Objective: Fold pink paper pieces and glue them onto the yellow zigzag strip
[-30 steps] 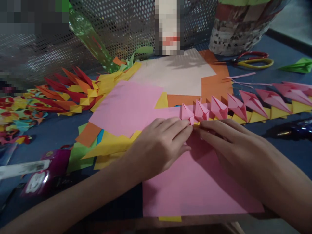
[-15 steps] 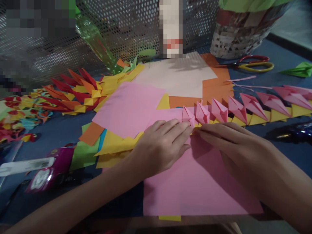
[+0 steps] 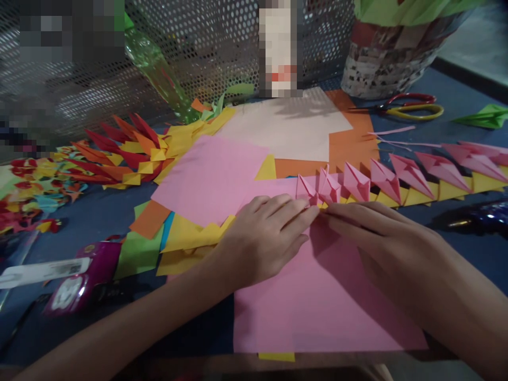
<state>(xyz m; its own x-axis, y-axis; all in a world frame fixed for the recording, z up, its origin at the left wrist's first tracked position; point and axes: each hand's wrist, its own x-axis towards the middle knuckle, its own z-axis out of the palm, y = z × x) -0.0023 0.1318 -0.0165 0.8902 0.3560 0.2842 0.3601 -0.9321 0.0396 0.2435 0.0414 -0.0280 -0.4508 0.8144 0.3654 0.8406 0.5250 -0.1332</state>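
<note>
A long folded yellow paper strip [image 3: 452, 193] runs from the right edge in to my hands, with a row of pink folded paper points [image 3: 356, 181] standing along it. My left hand [image 3: 264, 241] lies across its near end, fingers closed together, the fingertips against the lowest pink point. Close beside it, my right hand [image 3: 375, 227] pinches the strip's lower edge between thumb and fingers. The fingertips cover the exact spot they grip. Under both hands lies a large pink paper sheet [image 3: 309, 307]. More folded yellow paper [image 3: 190, 235] shows left of my left hand.
Scissors [image 3: 416, 110] lie at the back right near a woven paper basket [image 3: 381, 66]. A green bottle [image 3: 161, 74] leans on the mesh panel. Red-orange folded pieces [image 3: 123, 145] and a purple object [image 3: 93, 267] are left; a dark blue glossy object [image 3: 482, 217] is right.
My left fingertips have shifted slightly right, closer to my right fingers. My right hand stays nearly still at the strip. The camera view has moved a little.
</note>
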